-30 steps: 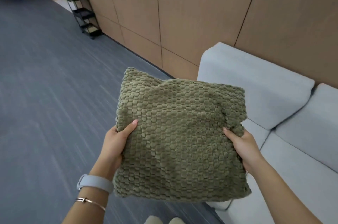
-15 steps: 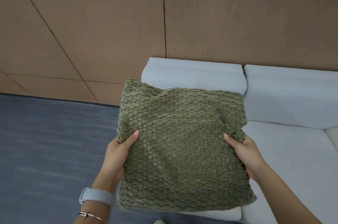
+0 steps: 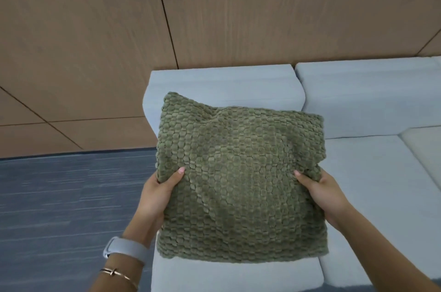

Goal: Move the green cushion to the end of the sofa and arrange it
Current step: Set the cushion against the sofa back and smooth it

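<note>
Between the two hands the green cushion [image 3: 241,182] is carried: the left hand [image 3: 159,196] is clamped on its left edge with the thumb laid across the front, and the right hand [image 3: 322,193] is clamped on the right edge in the same way. A pale watch [image 3: 126,249] and a thin bracelet [image 3: 119,276] are worn on the left wrist. Compared with a second ago, when the sofa [image 3: 372,172] was seen obliquely with open carpet [image 3: 59,208] alongside, the end seat is now faced squarely and the cushion is held directly in front of the last back cushion [image 3: 222,84], above the seat and seemingly not yet resting on it. The carrying is therefore judged nearly done; lowering against the backrest and straightening are what remain.
</note>
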Demonstrator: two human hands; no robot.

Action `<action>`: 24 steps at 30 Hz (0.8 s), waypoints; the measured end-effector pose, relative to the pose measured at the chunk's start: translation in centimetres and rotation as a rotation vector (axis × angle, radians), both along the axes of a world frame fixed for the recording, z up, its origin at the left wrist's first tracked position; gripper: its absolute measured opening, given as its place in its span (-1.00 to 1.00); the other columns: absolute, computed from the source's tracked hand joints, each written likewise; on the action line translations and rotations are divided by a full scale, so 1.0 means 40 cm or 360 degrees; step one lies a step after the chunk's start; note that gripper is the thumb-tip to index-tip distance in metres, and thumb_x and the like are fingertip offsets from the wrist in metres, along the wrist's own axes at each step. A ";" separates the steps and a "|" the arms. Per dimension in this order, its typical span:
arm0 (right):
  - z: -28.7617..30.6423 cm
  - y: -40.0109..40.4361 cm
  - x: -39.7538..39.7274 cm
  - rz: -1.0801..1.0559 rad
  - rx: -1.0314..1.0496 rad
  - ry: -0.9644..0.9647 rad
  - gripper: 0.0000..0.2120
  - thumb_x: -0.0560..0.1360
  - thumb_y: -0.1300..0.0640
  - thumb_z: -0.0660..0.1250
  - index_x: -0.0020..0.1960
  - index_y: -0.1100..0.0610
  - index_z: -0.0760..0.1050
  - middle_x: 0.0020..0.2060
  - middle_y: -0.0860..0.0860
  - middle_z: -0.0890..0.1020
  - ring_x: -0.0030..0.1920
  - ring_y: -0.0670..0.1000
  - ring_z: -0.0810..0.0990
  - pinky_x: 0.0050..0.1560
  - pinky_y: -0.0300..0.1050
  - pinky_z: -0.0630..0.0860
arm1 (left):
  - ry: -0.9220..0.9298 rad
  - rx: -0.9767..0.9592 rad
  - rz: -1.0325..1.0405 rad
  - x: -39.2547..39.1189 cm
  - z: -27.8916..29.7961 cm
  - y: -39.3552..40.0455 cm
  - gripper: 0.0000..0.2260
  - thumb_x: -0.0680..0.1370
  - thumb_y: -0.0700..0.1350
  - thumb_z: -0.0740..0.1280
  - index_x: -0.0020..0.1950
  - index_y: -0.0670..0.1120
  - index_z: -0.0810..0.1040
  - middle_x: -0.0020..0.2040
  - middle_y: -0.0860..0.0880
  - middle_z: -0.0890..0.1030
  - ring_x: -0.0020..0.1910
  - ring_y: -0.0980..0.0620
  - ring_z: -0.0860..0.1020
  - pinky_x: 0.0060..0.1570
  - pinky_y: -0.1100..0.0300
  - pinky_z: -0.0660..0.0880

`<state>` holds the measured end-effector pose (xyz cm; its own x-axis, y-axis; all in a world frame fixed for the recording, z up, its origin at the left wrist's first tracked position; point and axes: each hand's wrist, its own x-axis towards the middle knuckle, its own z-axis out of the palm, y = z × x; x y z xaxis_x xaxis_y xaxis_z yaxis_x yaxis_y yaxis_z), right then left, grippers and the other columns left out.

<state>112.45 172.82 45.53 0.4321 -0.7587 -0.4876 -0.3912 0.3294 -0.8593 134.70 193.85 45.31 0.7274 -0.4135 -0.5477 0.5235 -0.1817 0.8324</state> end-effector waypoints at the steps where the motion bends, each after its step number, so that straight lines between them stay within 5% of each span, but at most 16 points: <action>1: -0.028 -0.024 0.023 0.0002 -0.0007 0.0015 -0.59 0.48 0.06 0.33 0.31 0.11 0.43 0.14 0.07 0.59 0.13 0.12 0.57 0.19 0.06 0.48 | -0.0002 -0.0001 0.0005 0.018 -0.024 -0.023 -0.75 0.44 -0.08 0.42 0.10 -0.08 0.58 0.09 -0.12 0.65 0.05 -0.12 0.62 0.03 0.01 0.53; 7: -0.217 -0.181 0.196 0.0035 -0.0118 -0.0019 -0.59 0.53 0.09 0.26 0.37 0.05 0.35 0.19 0.05 0.55 0.22 0.14 0.51 0.26 0.10 0.42 | -0.0083 -0.0009 0.0076 0.152 -0.203 -0.170 -0.68 0.43 -0.06 0.42 0.16 -0.08 0.57 0.10 -0.12 0.66 0.04 -0.11 0.63 -0.01 0.03 0.54; 16: -0.463 -0.356 0.358 0.0000 -0.0231 -0.0150 -0.71 0.52 0.12 0.27 0.22 -0.04 0.37 -0.03 -0.15 0.54 0.12 0.03 0.50 0.22 0.01 0.42 | -0.0194 -0.0154 0.0148 0.287 -0.440 -0.322 -0.67 0.47 -0.12 0.36 0.23 -0.05 0.52 0.08 -0.03 0.66 0.04 0.00 0.63 -0.15 0.14 0.54; 22: -0.543 -0.389 0.389 0.0030 -0.0210 -0.0050 -0.64 0.53 0.19 0.26 0.31 0.12 0.40 0.09 0.01 0.54 0.14 0.07 0.50 0.13 -0.09 0.39 | -0.0216 -0.0126 0.0079 0.317 -0.548 -0.361 -0.59 0.51 -0.18 0.32 0.36 -0.05 0.41 0.23 -0.03 0.59 0.16 -0.01 0.56 0.13 0.07 0.48; 24: -0.561 -0.395 0.396 0.0069 -0.0175 -0.0025 -0.63 0.53 0.18 0.25 0.34 0.12 0.40 0.15 0.02 0.55 0.18 0.08 0.50 0.17 -0.06 0.39 | -0.0202 -0.0100 0.0069 0.322 -0.567 -0.374 -0.55 0.51 -0.16 0.33 0.39 -0.05 0.38 0.26 -0.04 0.57 0.19 -0.03 0.55 0.08 0.10 0.48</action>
